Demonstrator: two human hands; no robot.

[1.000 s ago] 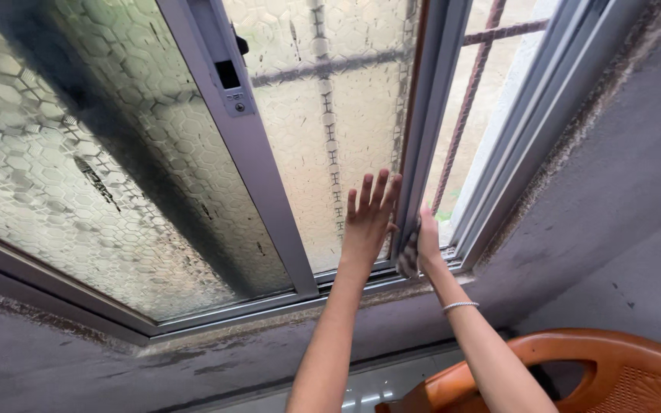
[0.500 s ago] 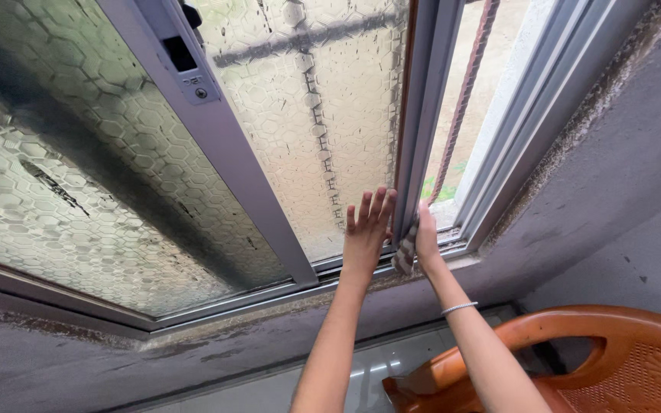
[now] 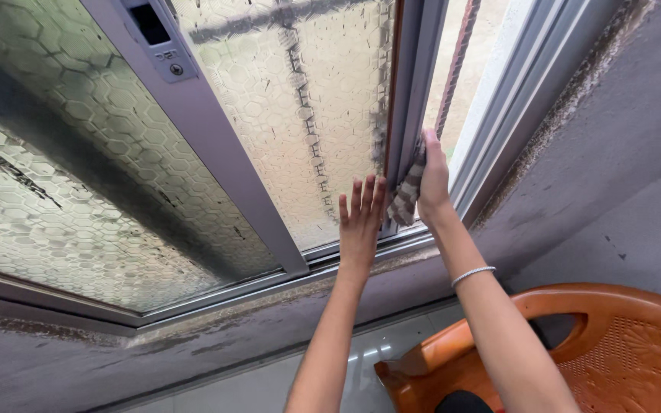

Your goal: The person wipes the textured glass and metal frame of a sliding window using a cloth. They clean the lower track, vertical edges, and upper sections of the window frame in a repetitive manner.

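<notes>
Wiping step, by the look of it: right hand (image 3: pixel 431 180) clamped on a small brown-and-white checked cloth (image 3: pixel 405 197), pressing it against the grey metal upright of the sliding window frame (image 3: pixel 411 76), low down near the bottom rail. Left hand (image 3: pixel 361 222) open and flat, fingers apart, resting on the bumpy frosted glass pane (image 3: pixel 300 115) just beside the cloth. Next rub probably calls for a firm squeeze and a steady push along that thin bar — flat hand bracing the pane.

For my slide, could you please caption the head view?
Left hand flat on patterned glass; right hand presses checked cloth against window frame.
</notes>
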